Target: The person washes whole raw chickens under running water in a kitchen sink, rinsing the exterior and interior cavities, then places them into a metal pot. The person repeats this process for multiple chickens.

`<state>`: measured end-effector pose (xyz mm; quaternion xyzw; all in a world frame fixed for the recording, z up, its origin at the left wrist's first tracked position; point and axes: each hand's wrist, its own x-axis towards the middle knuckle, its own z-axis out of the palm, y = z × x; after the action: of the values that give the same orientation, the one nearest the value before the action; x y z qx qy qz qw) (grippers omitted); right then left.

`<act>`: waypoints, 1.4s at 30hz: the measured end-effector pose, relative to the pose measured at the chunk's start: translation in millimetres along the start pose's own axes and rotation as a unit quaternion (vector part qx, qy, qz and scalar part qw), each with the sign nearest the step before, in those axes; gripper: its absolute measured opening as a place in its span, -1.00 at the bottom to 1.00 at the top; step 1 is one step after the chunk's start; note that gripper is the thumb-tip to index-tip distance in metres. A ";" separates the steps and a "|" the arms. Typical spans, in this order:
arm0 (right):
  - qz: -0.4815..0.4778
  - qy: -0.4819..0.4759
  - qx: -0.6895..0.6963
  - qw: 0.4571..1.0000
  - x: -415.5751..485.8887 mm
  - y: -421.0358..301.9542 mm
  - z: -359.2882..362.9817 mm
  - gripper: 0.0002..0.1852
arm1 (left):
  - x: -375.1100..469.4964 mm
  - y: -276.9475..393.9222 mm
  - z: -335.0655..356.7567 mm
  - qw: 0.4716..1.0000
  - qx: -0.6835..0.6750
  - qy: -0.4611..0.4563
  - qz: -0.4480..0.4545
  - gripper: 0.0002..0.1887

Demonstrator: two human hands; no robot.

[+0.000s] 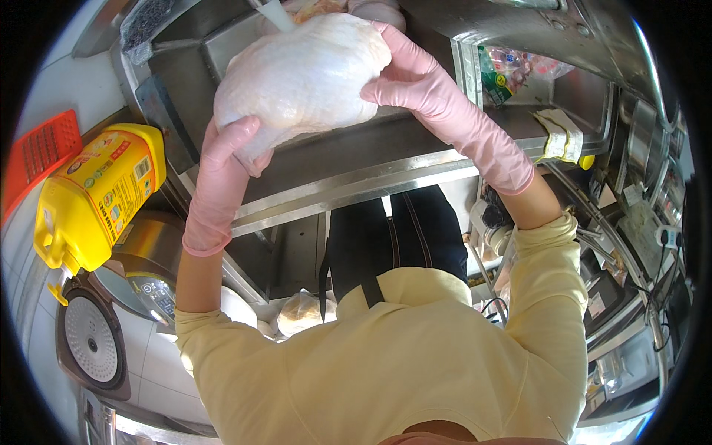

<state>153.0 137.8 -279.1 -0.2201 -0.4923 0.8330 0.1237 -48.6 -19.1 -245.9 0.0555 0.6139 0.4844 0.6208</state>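
Note:
A pale raw poultry carcass [303, 78] is held up over a stainless steel sink [334, 161], gripped at both ends. My left hand [228, 144], in a pink glove, holds its lower left end. My right hand [406, 72], gloved the same way, grips its right end, with the thumb near the lower edge and the fingers at the top. Behind the carcass, at the top of the view, a stream of water [276, 14] runs down. More raw poultry [378, 12] lies there, partly hidden by the carcass.
On the left stand a yellow plastic jug [100, 194], a red plastic basket [41, 156] and a rice cooker [144, 261] with its lid raised. A second basin at right holds plastic packaging [503, 75]; a folded cloth [559, 135] hangs over its edge. A large metal vessel [556, 33] overhangs the top right.

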 end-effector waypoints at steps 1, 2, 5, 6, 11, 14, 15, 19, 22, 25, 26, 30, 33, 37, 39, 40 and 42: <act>0.001 0.005 -0.003 1.000 -0.1 -0.3 -0.2 -0.30 | 0.9 -0.4 0.4 1.000 -0.006 0.013 -0.011 -0.40; -0.004 0.007 -0.004 1.000 -0.2 -0.7 -0.3 -0.31 | 2.0 -0.5 0.6 1.000 -0.009 0.019 -0.015 -0.41; 0.008 0.019 -0.002 1.000 0.3 -1.5 -0.7 -0.33 | 4.9 -3.3 2.2 0.998 -0.027 0.050 -0.020 -0.43; 0.012 0.025 -0.006 1.000 0.9 -1.5 -0.7 -0.34 | 5.9 -4.6 2.5 0.997 -0.034 0.062 -0.020 -0.43; 0.007 0.063 -0.015 0.998 5.5 2.4 0.3 -0.44 | 10.9 -2.5 -1.3 0.993 -0.099 0.050 -0.037 -0.48; -0.016 0.051 0.029 0.998 9.8 7.1 -0.6 -0.52 | 11.1 3.6 2.0 0.995 -0.086 0.025 -0.039 -0.53; -0.028 0.039 0.052 0.998 11.5 8.5 -1.6 -0.55 | 10.9 6.5 3.9 0.995 -0.068 0.053 -0.056 -0.54; -0.032 0.050 0.081 0.995 17.8 12.5 -5.0 -0.55 | 14.0 6.1 19.9 0.990 -0.075 0.119 -0.010 -0.54; -0.015 0.083 0.112 0.990 19.6 13.2 -5.4 -0.54 | 15.7 12.6 15.2 0.994 -0.077 0.070 -0.032 -0.58; 0.006 0.111 0.151 0.982 20.8 14.3 -6.1 -0.53 | 22.4 15.4 9.4 0.997 -0.065 0.027 -0.040 -0.60; 0.008 0.114 0.167 0.979 21.6 15.0 -7.0 -0.53 | 23.5 15.8 8.9 0.997 -0.063 0.025 -0.039 -0.60; 0.029 0.146 0.198 0.969 23.4 20.0 -14.1 -0.52 | 27.7 17.8 15.3 0.995 -0.056 0.053 -0.061 -0.63; -0.006 0.138 0.212 0.968 24.9 24.9 -19.8 -0.52 | 33.6 13.2 27.4 0.996 -0.024 0.082 0.008 -0.56; -0.006 0.170 0.199 0.965 27.2 27.2 -25.4 -0.54 | 35.7 24.8 21.9 0.997 -0.027 -0.015 -0.068 -0.65; -0.005 0.178 0.199 0.964 27.1 25.9 -27.0 -0.55 | 36.8 24.8 24.0 0.996 -0.035 -0.015 -0.078 -0.66; -0.003 0.175 0.206 0.963 26.5 24.7 -27.4 -0.54 | 36.6 24.7 25.5 0.997 -0.024 -0.021 -0.072 -0.64; 0.000 0.168 0.219 0.961 25.3 21.4 -28.0 -0.54 | 33.7 24.9 29.2 0.997 -0.003 -0.032 -0.068 -0.61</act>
<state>144.8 159.6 -315.8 -0.3245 -0.2700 0.8713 0.2502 -45.6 31.8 -246.2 0.0274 0.5948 0.4407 0.6717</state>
